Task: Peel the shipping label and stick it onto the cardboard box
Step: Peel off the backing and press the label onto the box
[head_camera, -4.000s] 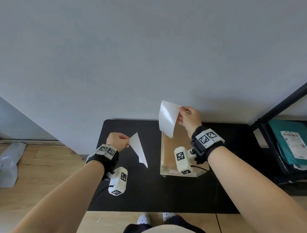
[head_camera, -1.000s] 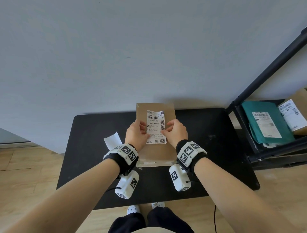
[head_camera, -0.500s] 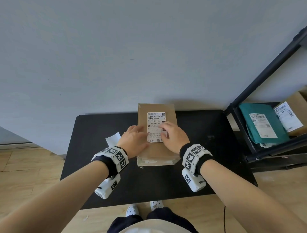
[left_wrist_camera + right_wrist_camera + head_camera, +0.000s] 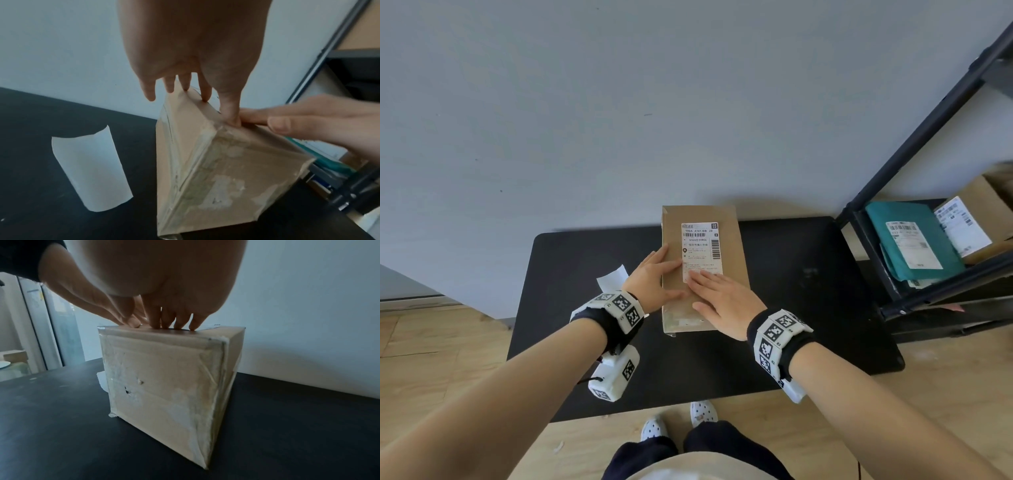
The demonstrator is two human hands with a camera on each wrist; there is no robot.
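Shipping label (image 4: pixel 701 249) lies lengthwise along cardboard box (image 4: pixel 732 274), barcode end away.

A black table (image 4: pixel 791 308) stands against a grey wall (image 4: pixel 619 102). A curled white backing sheet (image 4: pixel 90 170) lies on it. To the right, a black shelf rack (image 4: pixel 928 137) holds a teal parcel (image 4: pixel 893 219) and a labelled brown carton (image 4: pixel 976 192).

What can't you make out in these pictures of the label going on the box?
- Head view: the shipping label has its near edge hidden under the right hand; its small print is unreadable.
- Left wrist view: the label is almost wholly hidden behind the left hand.
- Right wrist view: the cardboard box shows only its side; the top is edge-on.
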